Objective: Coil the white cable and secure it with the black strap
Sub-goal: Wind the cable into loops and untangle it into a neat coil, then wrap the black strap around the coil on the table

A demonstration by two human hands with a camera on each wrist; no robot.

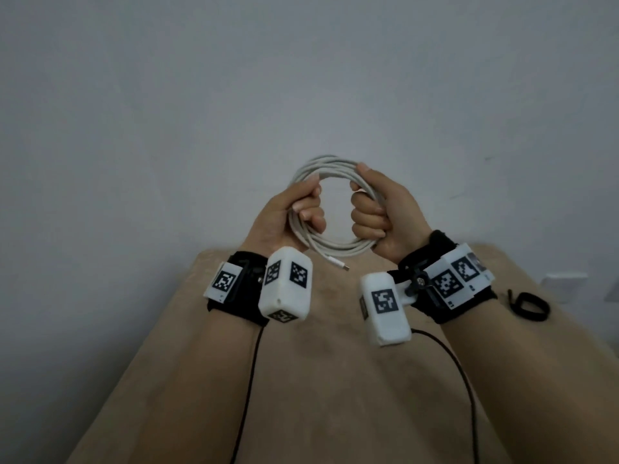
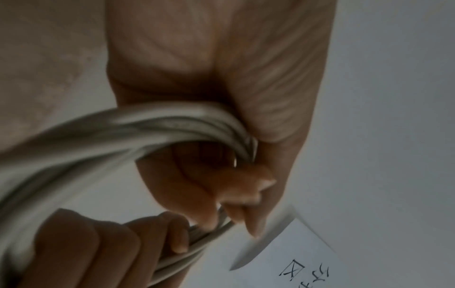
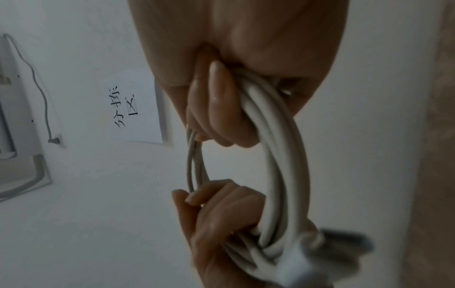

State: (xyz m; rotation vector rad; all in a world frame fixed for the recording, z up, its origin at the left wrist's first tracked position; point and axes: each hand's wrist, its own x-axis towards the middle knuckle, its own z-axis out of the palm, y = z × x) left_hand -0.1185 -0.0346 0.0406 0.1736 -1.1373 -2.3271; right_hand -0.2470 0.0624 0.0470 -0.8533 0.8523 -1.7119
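Observation:
The white cable (image 1: 330,247) is wound into a round coil of several loops, held up in the air above the tan table (image 1: 301,380). My left hand (image 1: 294,212) grips the coil's left side, fingers curled round the strands (image 2: 152,124). My right hand (image 1: 375,212) grips its right side with a full fist (image 3: 216,109). One plug end (image 1: 340,265) hangs free below the coil. The black strap (image 1: 531,306) lies as a small loop on the table at the far right, beyond my right wrist, apart from both hands.
A plain grey wall (image 1: 301,78) rises behind the table. A sheet of paper with handwritten characters (image 3: 138,109) hangs on it. Thin black wires (image 1: 248,380) trail from the wrist cameras across the table. A white wall outlet (image 1: 566,286) sits at the right.

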